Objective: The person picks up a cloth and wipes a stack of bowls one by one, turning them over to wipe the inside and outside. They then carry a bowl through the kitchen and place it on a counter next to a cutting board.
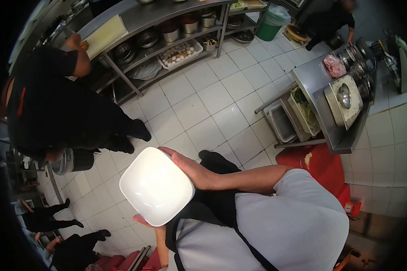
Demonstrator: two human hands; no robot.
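Observation:
A white, square bowl with rounded corners [156, 187] is held in front of my body, its inside facing up and bare. My right hand [193, 170] grips the upper-right side of the bowl, fingers closed against the outer wall and partly hidden by it. At the lower edge, my left hand [143, 220] supports the bowl; only a little of its fingers shows, the rest being behind the bowl. The black apron [215, 203] over my grey shirt is just behind the bowl.
A co-worker in black [63, 99] stands at the left by a cutting board [106, 36]. Shelves below the steel counter hold pots and a tray of eggs [181, 53]. A steel table [314, 74] stands right, near a red bin-like object [314, 167]. Other people stand lower left and top right.

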